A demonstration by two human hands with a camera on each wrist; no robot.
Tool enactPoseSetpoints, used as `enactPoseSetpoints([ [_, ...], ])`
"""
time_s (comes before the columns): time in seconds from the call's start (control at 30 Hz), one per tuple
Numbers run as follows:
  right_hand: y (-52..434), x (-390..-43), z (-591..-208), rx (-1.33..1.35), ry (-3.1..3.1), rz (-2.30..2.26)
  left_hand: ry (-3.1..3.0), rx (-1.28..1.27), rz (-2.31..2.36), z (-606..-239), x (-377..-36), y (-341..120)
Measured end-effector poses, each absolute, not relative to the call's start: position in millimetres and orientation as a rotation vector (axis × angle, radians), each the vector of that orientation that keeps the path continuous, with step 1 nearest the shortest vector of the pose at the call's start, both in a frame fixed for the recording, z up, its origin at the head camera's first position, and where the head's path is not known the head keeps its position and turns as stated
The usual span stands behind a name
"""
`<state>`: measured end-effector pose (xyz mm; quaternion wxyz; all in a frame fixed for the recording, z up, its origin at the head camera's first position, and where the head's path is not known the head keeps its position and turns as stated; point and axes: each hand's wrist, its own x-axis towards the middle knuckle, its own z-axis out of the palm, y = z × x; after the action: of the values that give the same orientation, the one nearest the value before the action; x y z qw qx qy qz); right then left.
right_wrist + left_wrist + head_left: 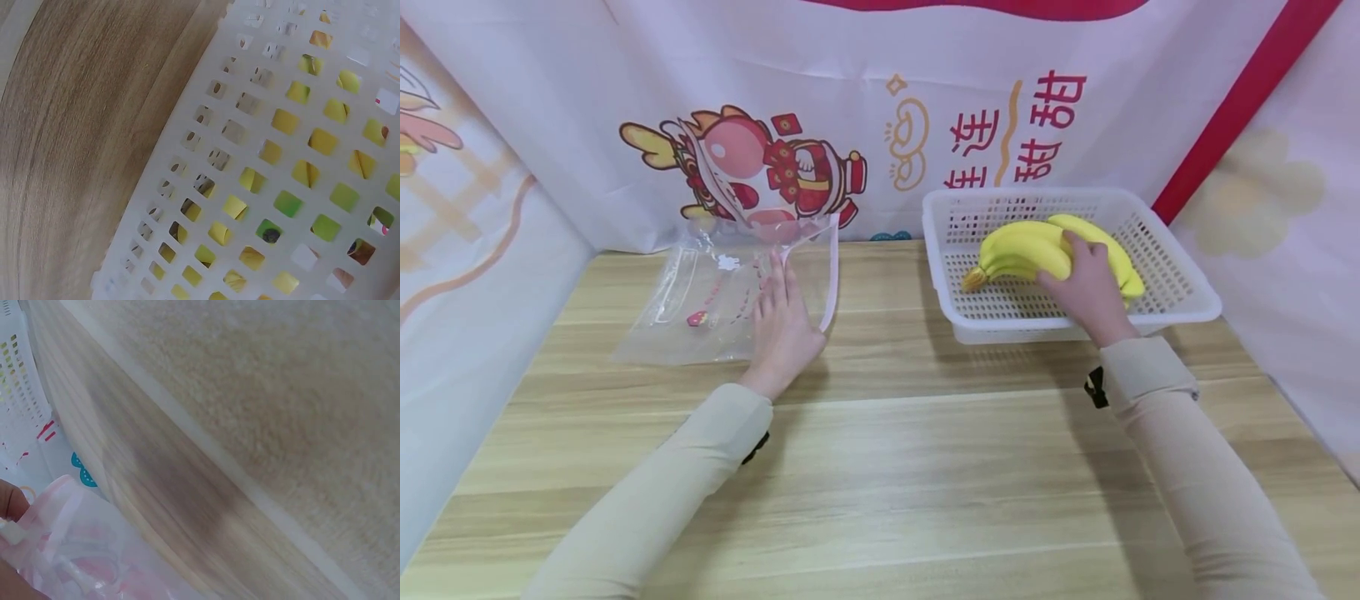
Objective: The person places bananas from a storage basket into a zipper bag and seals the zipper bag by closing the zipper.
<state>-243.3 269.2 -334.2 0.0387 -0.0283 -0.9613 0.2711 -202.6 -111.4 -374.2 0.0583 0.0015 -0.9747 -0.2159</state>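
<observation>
Nearest to us in the head view, two beige sleeves [647, 500] run forward over the wooden table [880, 467].

Our left hand [782, 321] lies flat on one clear plastic bag [730, 292]. Its fingers are straight and close together, pressing the bag's right part to the table. The bag's mouth stands open toward the backdrop, and its white-edged opening [829, 275] curves up just right of the fingers.

Our right hand [1086, 287] reaches over the near wall of one white perforated basket [1180, 308] and grips one bunch of bananas [1037, 246]. The fingers curl over the middle of the bunch. The bunch lies inside the basket with its stem end pointing left. We cannot count the single bananas with certainty; at least three show.

The left wrist view adds detail that the head view lacks. It shows a fingertip [11, 500] touching the crumpled pink-and-white bag edge [56, 506], with blurred table grain beside it and a strip of the basket [22, 375] at the upper left. It does not show the whole hand.

The right wrist view shows the basket wall [187, 187] from outside and very close. Yellow banana skin [284, 122] appears through its square holes, with the table [81, 137] to the left. The hand itself is out of that view.

Farthest back, one printed backdrop [865, 100] hangs behind the table. It carries one cartoon dragon figure [752, 158] and red characters [1022, 133].
</observation>
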Motion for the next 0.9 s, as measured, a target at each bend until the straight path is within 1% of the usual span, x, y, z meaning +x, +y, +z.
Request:
enactPoseSetpoints([
  [0.3,269,-243,-334,-0.157,-2.788,0.944,-2.924,-0.018,-0.720,-372,-202,-114],
  [0.57,268,-241,-329,-0.167,-2.677,1.023,-2.913,-0.027,-0.742,-372,-202,-113],
  [0.9,234,-237,-315,-0.072,-2.565,1.161,-2.911,-0.012,-0.742,-368,-201,-114],
])
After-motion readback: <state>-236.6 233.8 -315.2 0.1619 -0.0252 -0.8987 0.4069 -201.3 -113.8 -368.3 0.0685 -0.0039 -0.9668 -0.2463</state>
